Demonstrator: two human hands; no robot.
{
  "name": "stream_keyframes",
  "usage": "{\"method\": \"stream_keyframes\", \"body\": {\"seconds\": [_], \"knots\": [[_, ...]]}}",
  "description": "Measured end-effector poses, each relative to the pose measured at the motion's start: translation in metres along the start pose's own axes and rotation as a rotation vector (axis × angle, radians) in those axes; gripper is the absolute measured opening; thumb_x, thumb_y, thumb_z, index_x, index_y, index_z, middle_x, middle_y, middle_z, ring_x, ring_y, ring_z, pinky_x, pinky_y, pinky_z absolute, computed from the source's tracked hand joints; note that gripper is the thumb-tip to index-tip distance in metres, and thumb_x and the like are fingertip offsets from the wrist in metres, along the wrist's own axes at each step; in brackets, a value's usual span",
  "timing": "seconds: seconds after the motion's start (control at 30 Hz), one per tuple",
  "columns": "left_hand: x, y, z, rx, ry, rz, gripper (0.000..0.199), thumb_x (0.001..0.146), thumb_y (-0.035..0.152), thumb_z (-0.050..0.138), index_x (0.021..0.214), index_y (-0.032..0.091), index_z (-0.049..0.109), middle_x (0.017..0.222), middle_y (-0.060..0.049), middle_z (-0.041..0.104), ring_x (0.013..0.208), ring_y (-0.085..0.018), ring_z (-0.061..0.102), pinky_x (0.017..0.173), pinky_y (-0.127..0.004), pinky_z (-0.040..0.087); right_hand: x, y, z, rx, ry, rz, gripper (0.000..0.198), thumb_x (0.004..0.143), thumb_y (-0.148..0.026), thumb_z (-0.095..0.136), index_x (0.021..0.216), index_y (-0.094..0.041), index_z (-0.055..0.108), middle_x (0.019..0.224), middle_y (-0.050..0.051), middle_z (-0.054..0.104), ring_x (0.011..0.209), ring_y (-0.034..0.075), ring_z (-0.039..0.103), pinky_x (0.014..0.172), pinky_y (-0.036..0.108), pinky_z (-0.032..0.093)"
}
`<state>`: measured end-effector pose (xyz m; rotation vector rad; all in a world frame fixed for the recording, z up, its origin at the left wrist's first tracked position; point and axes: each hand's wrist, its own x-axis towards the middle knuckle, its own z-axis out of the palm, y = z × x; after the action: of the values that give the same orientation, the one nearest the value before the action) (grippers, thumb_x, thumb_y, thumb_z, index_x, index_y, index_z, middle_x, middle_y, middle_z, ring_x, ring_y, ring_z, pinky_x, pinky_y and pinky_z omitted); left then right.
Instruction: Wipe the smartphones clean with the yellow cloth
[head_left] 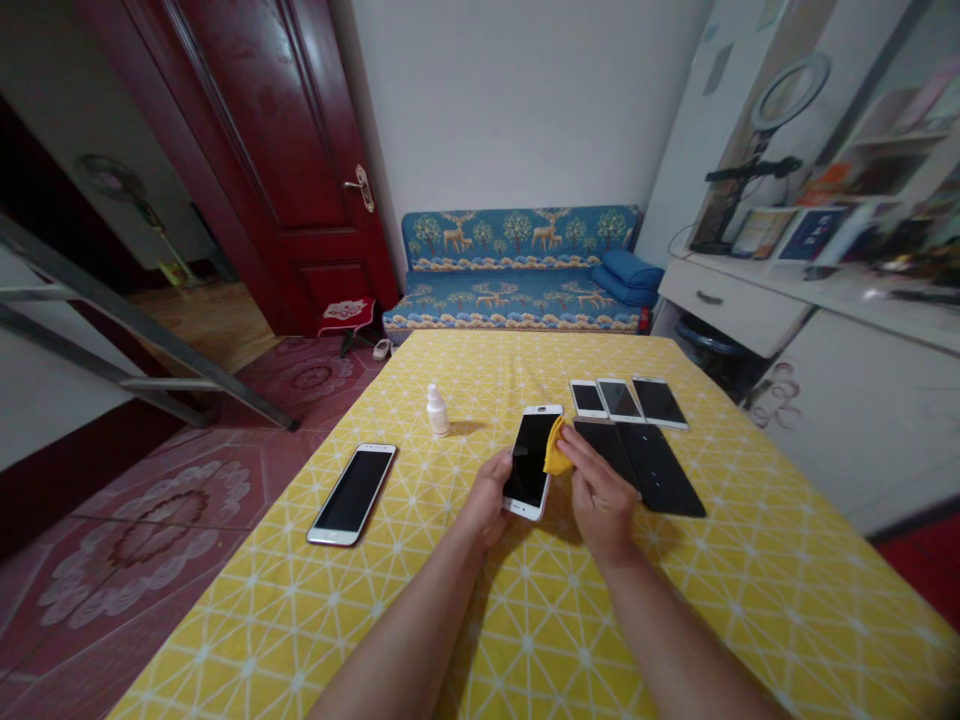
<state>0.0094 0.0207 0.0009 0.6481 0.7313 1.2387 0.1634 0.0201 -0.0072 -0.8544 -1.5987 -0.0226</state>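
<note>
A: Position of the work?

B: White-framed smartphone with a black glass screen (528, 470), taken as clock centre, was held over the surface under yellow, white-lined cloth (529, 650).

A: Fingers?

B: Left hand (491, 495): clamped on the smartphone at 8 o'clock, thumb along the rim; those underneath were hidden. Right hand (604, 495): fingers together, pressing a soft yellow wiping cloth (555, 457) to the screen's edge at 2 o'clock.

A: Step in hand?

B: Judged as wiping the glass. A small white plastic bottle (438, 415) stood upright at 10 o'clock, a white-fronted phone with a reddish rim (354, 495) lay at 9, three white-framed phones (620, 400) at 2.

A: Next move called for?

B: In my judgement, a steady left grip and light, flat strokes toward 7 o'clock, where glass lay uncovered.
</note>
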Motion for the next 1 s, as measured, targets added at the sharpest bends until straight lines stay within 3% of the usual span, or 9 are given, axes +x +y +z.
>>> {"method": "stream_keyframes", "body": {"seconds": [0.1,0.23,0.47,0.83,1.0], "knots": [[-0.001,-0.002,-0.002,0.071,-0.046,-0.051,0.035,0.074,0.041,0.074,0.098,0.015,0.070,0.076,-0.003,0.069,0.058,-0.012,0.060,0.052,-0.021,0.042,0.000,0.003,-0.001,-0.016,0.066,0.070,0.045,0.089,-0.006,0.045,0.123,-0.027,0.066,0.127,0.004,0.066,0.115,0.020,0.064,0.101,0.041,0.053],[-0.003,-0.004,-0.004,0.160,-0.127,-0.115,0.040,0.076,0.047,0.071,0.100,0.015,0.068,0.052,0.004,0.052,0.034,-0.007,0.040,0.037,-0.019,0.027,-0.002,0.005,0.000,-0.006,0.170,0.194,0.039,0.088,-0.011,0.049,0.120,-0.025,0.068,0.121,0.006,0.069,0.110,0.022,0.066,0.098,0.039,0.054],[-0.003,-0.002,-0.006,0.235,-0.150,-0.147,0.040,0.069,0.045,0.077,0.093,0.014,0.073,0.070,-0.003,0.064,0.053,-0.010,0.051,0.047,-0.019,0.036,-0.009,0.012,0.002,0.145,0.312,0.459,0.033,0.087,-0.021,0.053,0.116,-0.019,0.068,0.108,0.009,0.073,0.096,0.022,0.069,0.084,0.035,0.056],[-0.007,0.005,-0.006,0.254,-0.255,-0.215,0.046,0.066,0.050,0.078,0.089,0.011,0.071,0.070,-0.003,0.060,0.059,-0.011,0.050,0.053,-0.021,0.035,0.001,0.010,0.004,0.417,0.192,0.679,0.024,0.076,-0.038,0.071,0.089,-0.018,0.070,0.075,0.002,0.069,0.066,0.016,0.061,0.060,0.026,0.049],[-0.008,0.005,-0.003,0.218,-0.285,-0.227,0.040,0.068,0.048,0.077,0.079,0.011,0.066,0.059,0.003,0.049,0.049,-0.006,0.039,0.047,-0.020,0.026,0.001,0.006,0.007,0.541,0.168,0.774,0.030,0.073,-0.039,0.073,0.094,-0.019,0.069,0.082,0.002,0.071,0.069,0.016,0.063,0.061,0.026,0.049]]}}
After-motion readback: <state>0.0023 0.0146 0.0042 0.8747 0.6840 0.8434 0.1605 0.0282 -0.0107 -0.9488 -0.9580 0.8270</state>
